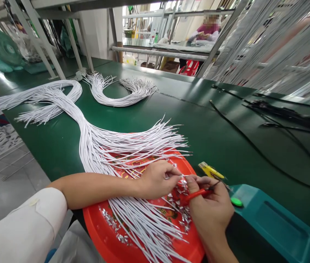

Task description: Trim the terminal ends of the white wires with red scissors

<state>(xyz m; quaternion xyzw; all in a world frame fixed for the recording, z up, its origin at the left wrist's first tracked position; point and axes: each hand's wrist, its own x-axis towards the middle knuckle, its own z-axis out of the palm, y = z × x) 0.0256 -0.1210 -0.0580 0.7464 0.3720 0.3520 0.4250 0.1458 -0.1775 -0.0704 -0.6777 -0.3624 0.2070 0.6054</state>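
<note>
Over the red tray [96, 223] my two hands meet at the tip of one thin white cable. My left hand [159, 178] pinches that cable [181, 176] near its end. My right hand [209, 204] closes around a small red-handled cutting tool [192, 196], whose dark metal part points up and right; its thumb and fingertip also touch the cable tip. Many white cables [89, 142] fan across the tray in two groups, one above and one below my left forearm. Silvery foil scraps [183, 219] lie scattered on the tray near my right hand.
A yellow cutter [211, 170] lies beyond my right hand, beside a teal machine with a green button [275, 219]. Black cables [281, 113] and a curved white bundle [124, 100] rest on the green table. A green fan [0, 47] stands far left; a person [206, 33] sits beyond the racks.
</note>
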